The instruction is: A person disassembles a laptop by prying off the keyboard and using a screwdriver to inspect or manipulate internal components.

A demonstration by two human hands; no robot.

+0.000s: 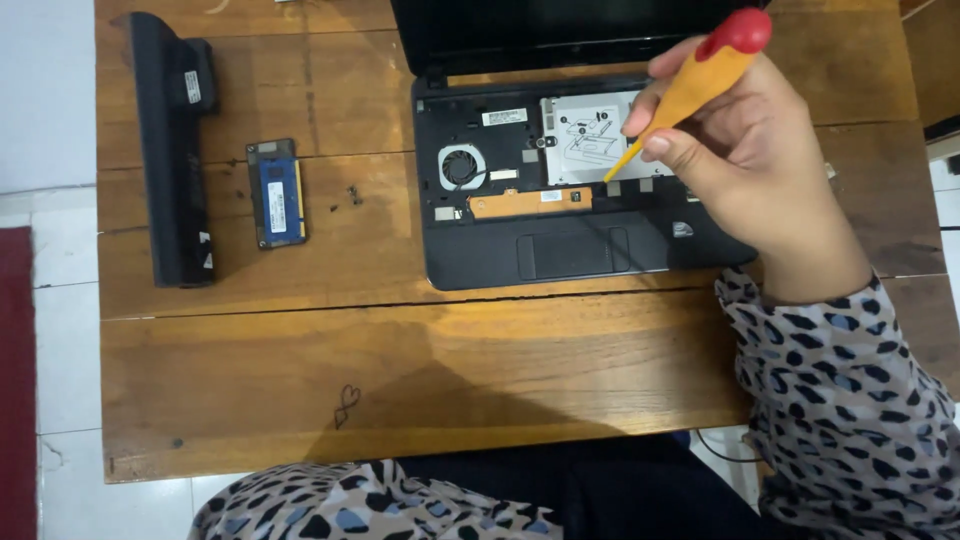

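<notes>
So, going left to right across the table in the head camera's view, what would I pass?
Battery → memory stick → small screws → fan in the opened laptop → right hand holding a screwdriver.

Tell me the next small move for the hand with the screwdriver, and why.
Probably lower the screwdriver tip onto the silver drive plate and seat it: the right hand holds it tilted, tip at the plate's lower edge inside the opened laptop.

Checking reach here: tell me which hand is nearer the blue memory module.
Right. Only the right hand shows, holding a screwdriver over the opened laptop, well right of the memory module. The left hand is out of view.
</notes>
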